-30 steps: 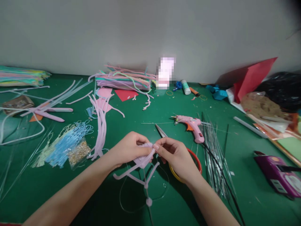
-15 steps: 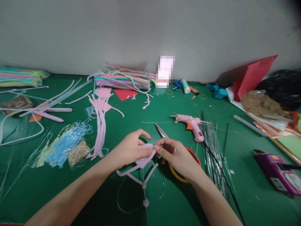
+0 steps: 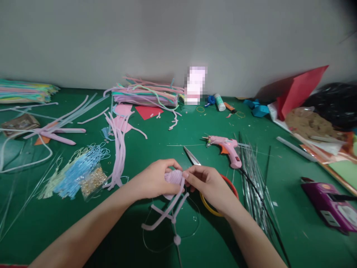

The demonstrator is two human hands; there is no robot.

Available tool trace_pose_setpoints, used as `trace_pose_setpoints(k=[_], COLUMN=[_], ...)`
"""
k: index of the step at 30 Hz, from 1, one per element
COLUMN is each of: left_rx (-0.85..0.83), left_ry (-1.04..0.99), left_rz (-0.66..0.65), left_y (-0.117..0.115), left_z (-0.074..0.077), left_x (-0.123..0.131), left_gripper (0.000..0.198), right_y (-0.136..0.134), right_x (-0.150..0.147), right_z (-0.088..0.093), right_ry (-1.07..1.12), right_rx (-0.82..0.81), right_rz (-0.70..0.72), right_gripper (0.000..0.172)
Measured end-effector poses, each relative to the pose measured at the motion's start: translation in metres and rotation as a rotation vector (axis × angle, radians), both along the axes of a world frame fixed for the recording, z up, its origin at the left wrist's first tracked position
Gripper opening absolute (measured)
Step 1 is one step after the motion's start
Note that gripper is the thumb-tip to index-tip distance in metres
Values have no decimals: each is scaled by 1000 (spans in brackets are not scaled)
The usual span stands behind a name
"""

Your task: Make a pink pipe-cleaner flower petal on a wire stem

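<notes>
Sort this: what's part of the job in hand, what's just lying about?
In hand: left hand, right hand, both pinching the pink pipe-cleaner piece; its loose stems hang below.
Lying about: glue gun, scissors, silver wire bundle, pipe-cleaner stack, blue tassels, purple device.

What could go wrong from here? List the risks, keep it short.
1. The pink pipe-cleaner coil is pinched between the left hand and the right hand; a slip may let it unwind.
2. Its loose tails hang over a thin wire loop and might snag.
3. The scissors lie right beyond the hands; a finger could brush the blades.
</notes>
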State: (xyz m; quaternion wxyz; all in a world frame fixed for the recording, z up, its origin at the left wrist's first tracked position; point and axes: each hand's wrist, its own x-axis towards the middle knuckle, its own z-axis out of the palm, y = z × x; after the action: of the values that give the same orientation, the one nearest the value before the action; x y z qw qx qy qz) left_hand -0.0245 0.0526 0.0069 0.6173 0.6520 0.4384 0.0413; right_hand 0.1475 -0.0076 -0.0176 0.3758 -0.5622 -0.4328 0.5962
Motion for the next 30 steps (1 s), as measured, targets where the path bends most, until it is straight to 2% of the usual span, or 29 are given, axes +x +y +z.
trace_pose_setpoints(k=[5, 11, 15, 19, 24, 30], left_rx=[50, -80, -169, -179, -165, -132], left_ry=[-22, -42, -118, -150, -165, -149], left_rz=[-3, -12, 8, 24, 86, 90], left_y=[-2, 3, 9, 11, 12, 12], left_z=[-3, 5, 5, 2, 1, 0], left_x=[1, -2, -9, -12, -12, -12], left_gripper=[24, 39, 44, 42, 40, 39], right_y=[-1, -3, -4, -3, -1, -3], right_x=[-3, -1, 0, 0, 0, -3], right_z=[-2, -2, -2, -1, 3, -1], right_ry=[-68, -88, -99, -50, 39, 96], right_rx=[49, 87, 93, 67, -3, -8], right_rz=[-9, -20, -45, -61, -13, -1], right_gripper=[25, 25, 27, 30, 41, 29])
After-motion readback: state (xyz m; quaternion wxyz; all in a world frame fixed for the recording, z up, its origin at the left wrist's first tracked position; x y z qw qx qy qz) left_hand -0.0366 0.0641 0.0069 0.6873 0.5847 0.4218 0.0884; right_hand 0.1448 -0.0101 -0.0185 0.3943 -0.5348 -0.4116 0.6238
